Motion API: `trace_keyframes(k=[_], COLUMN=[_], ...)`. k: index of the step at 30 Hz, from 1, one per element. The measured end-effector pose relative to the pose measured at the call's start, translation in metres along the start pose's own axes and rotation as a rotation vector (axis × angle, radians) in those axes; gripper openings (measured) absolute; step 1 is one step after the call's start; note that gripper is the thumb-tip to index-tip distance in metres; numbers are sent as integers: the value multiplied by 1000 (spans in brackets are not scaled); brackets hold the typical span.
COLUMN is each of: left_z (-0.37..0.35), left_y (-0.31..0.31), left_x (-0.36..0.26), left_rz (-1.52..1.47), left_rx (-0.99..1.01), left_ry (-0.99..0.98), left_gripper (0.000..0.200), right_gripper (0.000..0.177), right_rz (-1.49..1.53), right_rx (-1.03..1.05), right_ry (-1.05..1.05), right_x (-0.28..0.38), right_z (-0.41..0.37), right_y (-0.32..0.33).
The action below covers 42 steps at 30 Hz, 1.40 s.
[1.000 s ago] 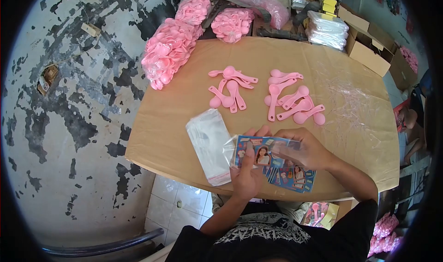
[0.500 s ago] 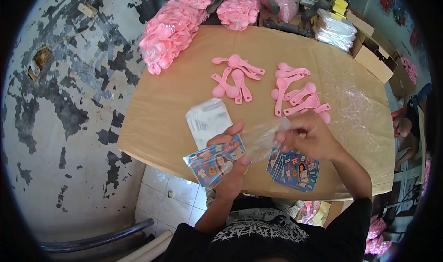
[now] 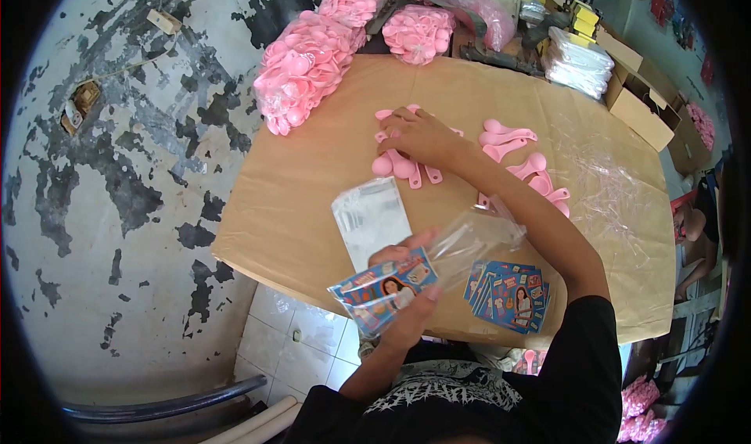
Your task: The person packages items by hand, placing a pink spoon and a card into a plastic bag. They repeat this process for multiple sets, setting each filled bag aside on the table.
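- Head view: your left hand (image 3: pixel 408 307) pinches a printed card (image 3: pixel 387 287), thumb on top and fingers beneath. The card sits inside a clear bag (image 3: pixel 473 240). Gripping at the card end leaves the bag's loose mouth raised off the table, turned toward your right arm.
- Your right hand (image 3: pixel 422 135) is stretched across onto the left cluster of pink spoons (image 3: pixel 403 166) with its fingers curled over them. I cannot tell whether it has closed on one.
- A second spoon cluster (image 3: pixel 526 166) lies just beside your forearm. The card stack (image 3: pixel 508 291) and the pile of empty bags (image 3: pixel 371 219) flank your left hand, seemingly laid out for short reaches.
- The full sacks of spoons (image 3: pixel 301 68) sit at the far edge of the cardboard-covered table (image 3: pixel 297 201).
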<state>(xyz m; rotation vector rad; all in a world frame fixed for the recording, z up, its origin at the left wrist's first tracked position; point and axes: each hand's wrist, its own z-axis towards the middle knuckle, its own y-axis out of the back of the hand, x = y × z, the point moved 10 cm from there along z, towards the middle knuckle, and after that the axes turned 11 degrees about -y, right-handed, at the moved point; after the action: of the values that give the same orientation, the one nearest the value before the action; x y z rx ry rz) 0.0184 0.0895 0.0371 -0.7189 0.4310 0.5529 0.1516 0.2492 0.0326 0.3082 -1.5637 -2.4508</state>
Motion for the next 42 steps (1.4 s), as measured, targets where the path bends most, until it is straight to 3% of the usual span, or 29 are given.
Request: trace_keyframes(k=[3,6,8,10,12,15,18,21,23,26,27,28,30,31,34,36,37,39,40,42], left_z=[0,3,4,8,10,8,4,-7,-17,-25,-18,-13,-5,3,-1,-23,-32,-33,-33,-39], left_y=[1,14,25,30,33,36,26,10,-4,-27,-37,-35,-30,-30,-91,-91,-88,-80,-79,-73], left_x=[3,7,6,2,-1,3,13,31,44,50,47,45,41,28,15,47,60,59,57,51], left_rz=[-45,-96,-116,-114,-72,-150,-256,-457,-688,-755,-691,-543,-254,66,521,426,381,160,48,63], left_rx=[-88,-172,-271,-256,-268,-322,-301,-353,-373,-354,-301,-241,-115,7,533,566,581,430,356,435], left_ry=[67,80,58,10,-13,20,80,211,272,384,407,350,237,123,178,439,558,578,591,681], left_gripper=[60,57,58,59,58,58,59,59,63,73,91,96,107,113,93,73,64,50,44,40], right_gripper=[22,15,14,17,19,16,6,12,21,17,13,9,6,7,3,6,7,11,12,14], right_rz=[-112,80,249,615,691,748,705,807,782,811,854,887,834,755,718,681,676,658,681,743], right_rx=[-70,-299,42,248,276,329,275,321,278,108,-110,-329,-451,-354,-129,122,8,-227,-219,-142], right_ry=[59,53,-263,-516,-392,-389,-261,-274,-239,-374,-336,-296,-336,-418,-483,-507,-493,-466,-462,-467], right_x=[-1,-6,-28,-36,-25,-19,13,38,48,40,34,28,22,22,34,42,35,20,16,11], right_z=[-5,-31,-51,-84,-104,-131,-129,-126,-128,-139,-142,-149,-161,-162,-154,-144,-141,-141,-143,-146], right_y=[23,75,83,104,140,165,194,192,193,232,257,280,296,289,249,220,227,238,231,215])
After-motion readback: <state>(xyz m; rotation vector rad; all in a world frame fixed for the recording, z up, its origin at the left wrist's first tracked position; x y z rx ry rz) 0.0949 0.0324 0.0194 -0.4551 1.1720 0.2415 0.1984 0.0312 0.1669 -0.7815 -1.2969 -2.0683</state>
